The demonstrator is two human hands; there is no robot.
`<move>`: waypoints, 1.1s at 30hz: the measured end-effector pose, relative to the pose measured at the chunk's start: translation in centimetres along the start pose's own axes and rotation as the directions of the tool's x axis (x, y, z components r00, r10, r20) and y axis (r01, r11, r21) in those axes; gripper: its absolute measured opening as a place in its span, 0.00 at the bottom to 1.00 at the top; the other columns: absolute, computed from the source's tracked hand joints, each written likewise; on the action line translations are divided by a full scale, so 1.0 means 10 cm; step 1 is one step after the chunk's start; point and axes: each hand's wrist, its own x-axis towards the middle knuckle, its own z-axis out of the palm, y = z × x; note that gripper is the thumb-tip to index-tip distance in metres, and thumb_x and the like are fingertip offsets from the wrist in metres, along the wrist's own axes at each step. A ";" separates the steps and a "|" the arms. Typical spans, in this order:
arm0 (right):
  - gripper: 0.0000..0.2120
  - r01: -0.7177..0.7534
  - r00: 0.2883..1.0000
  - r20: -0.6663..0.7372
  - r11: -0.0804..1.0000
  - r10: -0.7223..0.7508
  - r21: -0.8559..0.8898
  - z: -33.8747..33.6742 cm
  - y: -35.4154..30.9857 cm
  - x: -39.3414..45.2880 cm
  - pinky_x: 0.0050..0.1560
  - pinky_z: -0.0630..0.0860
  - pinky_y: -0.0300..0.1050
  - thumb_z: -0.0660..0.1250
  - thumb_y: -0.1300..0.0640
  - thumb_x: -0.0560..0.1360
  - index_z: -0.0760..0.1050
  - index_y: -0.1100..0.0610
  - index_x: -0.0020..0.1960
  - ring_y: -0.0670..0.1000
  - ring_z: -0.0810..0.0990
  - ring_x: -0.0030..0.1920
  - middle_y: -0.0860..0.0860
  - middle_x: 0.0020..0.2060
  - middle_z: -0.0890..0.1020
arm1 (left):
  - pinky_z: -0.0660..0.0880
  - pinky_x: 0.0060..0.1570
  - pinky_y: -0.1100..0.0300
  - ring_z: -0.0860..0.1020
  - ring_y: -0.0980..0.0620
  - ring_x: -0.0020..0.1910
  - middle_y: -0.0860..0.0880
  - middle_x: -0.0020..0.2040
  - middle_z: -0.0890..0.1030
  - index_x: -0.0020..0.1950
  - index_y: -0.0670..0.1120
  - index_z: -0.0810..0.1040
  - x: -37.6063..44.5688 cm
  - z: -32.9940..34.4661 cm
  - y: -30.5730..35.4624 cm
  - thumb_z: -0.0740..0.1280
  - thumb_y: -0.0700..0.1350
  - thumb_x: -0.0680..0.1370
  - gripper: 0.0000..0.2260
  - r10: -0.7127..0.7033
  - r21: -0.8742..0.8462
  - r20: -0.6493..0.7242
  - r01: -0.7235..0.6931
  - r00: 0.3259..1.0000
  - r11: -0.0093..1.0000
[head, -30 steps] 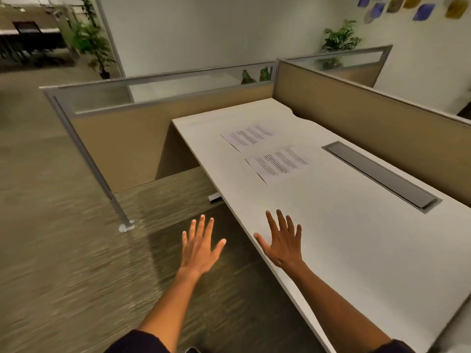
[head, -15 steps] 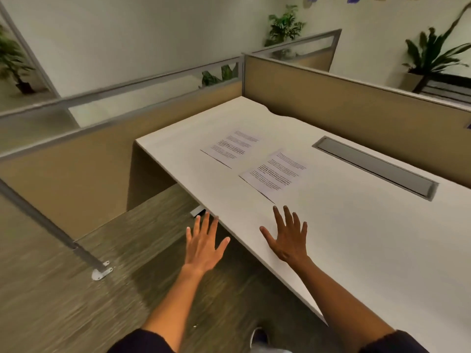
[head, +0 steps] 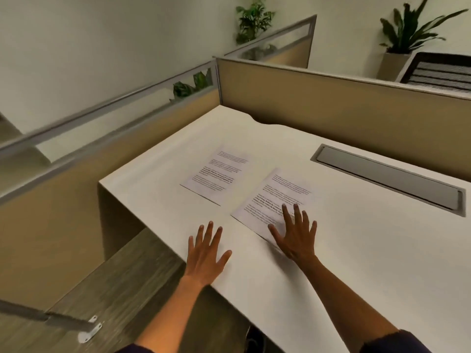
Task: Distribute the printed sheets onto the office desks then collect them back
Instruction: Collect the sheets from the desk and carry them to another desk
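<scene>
Two printed sheets lie flat side by side on the white desk [head: 356, 250]. The far sheet [head: 219, 174] rests untouched to the left. Over the near sheet [head: 277, 197], my right hand [head: 293, 235] is spread with fingers apart, covering its lower right corner; whether the palm presses the paper I cannot tell. My left hand [head: 206, 248] hovers open over the bare desk near its front edge, left of the near sheet and apart from it. Neither hand holds anything.
Tan partition panels [head: 331, 103] wall the desk at the back and left. A grey cable tray cover [head: 387, 179] is set in the desk at the right. Potted plants [head: 254, 19] and a black mesh chair back [head: 441, 72] stand beyond the partitions. Carpet floor lies left.
I have stepped closer to the desk. Both hands moved forward over the desktop, the right one reaching onto the near sheet, the left one crossing the desk's front edge.
</scene>
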 end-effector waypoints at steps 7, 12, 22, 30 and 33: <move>0.41 -0.144 0.989 0.017 0.989 0.144 0.045 -0.13 0.23 0.74 0.76 0.49 0.66 0.52 0.27 0.73 0.44 0.44 0.79 0.59 0.51 0.79 0.53 0.80 0.47 | 0.38 0.76 0.43 0.36 0.46 0.79 0.49 0.79 0.35 0.79 0.53 0.38 0.81 -0.12 0.09 0.48 0.63 0.80 0.32 0.100 -0.007 0.049 -0.099 0.994 0.995; 0.43 -0.210 0.977 0.039 0.975 0.207 0.076 -0.15 0.34 0.98 0.76 0.51 0.63 0.54 0.27 0.72 0.43 0.45 0.79 0.59 0.52 0.78 0.55 0.80 0.48 | 0.39 0.76 0.44 0.37 0.48 0.79 0.50 0.80 0.37 0.79 0.53 0.41 1.17 -0.11 0.26 0.50 0.60 0.82 0.31 0.174 -0.019 0.099 -0.172 0.980 0.985; 0.48 -0.258 0.964 0.077 0.966 0.256 0.018 -0.12 0.49 1.22 0.77 0.48 0.61 0.50 0.24 0.71 0.41 0.50 0.80 0.56 0.47 0.80 0.55 0.80 0.47 | 0.39 0.77 0.44 0.38 0.47 0.79 0.51 0.81 0.41 0.80 0.49 0.45 1.58 -0.11 0.27 0.52 0.57 0.83 0.30 0.307 -0.003 0.197 -0.313 0.931 0.950; 0.48 -0.315 0.947 0.108 0.943 0.304 0.106 -0.18 0.46 1.33 0.77 0.48 0.62 0.51 0.27 0.73 0.45 0.57 0.80 0.56 0.50 0.80 0.55 0.80 0.52 | 0.38 0.77 0.46 0.38 0.48 0.79 0.51 0.81 0.40 0.80 0.49 0.47 1.83 -0.12 0.23 0.55 0.59 0.81 0.32 0.393 -0.076 0.241 -0.386 0.887 0.919; 0.46 -0.337 0.938 0.138 0.929 0.317 0.156 -0.25 0.42 1.36 0.78 0.49 0.60 0.52 0.29 0.75 0.46 0.59 0.79 0.57 0.54 0.79 0.58 0.79 0.56 | 0.38 0.77 0.46 0.37 0.49 0.79 0.51 0.80 0.39 0.80 0.49 0.46 1.82 -0.07 0.20 0.55 0.59 0.81 0.32 0.401 -0.101 0.242 -0.388 0.884 0.916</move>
